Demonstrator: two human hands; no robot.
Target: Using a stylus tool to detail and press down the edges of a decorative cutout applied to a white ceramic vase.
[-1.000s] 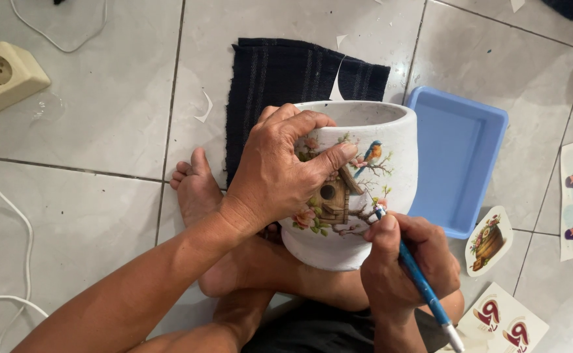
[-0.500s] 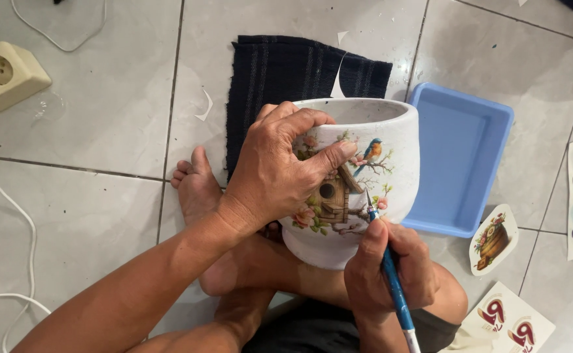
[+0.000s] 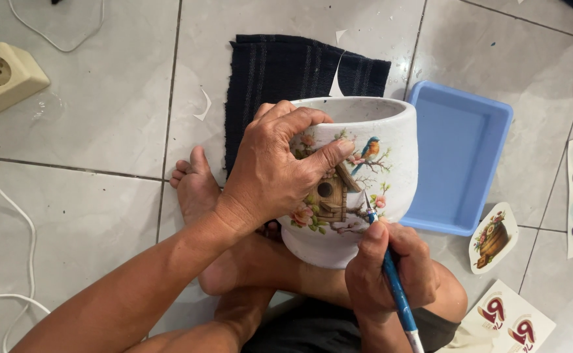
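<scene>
White pot (image 3: pixel 391 163) rests tilted on my crossed legs, above the tile floor. My left hand (image 3: pixel 277 173) clamps its near side, thumb on the birdhouse picture. My right hand (image 3: pixel 388 271), just below, grips a blue brush (image 3: pixel 391 281), tip touching the pot.

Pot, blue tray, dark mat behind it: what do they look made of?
White pot: likely ceramic or cement, matte, faintly speckled, thick rim; a birdhouse picture lies flat on its side, the left hand gripping it, the right hand holding a blue brush to it.
Blue tray: probably plastic, smooth, slight sheen, rounded moulded corners.
Dark mat: woven cloth, striped, soft edges.
</scene>
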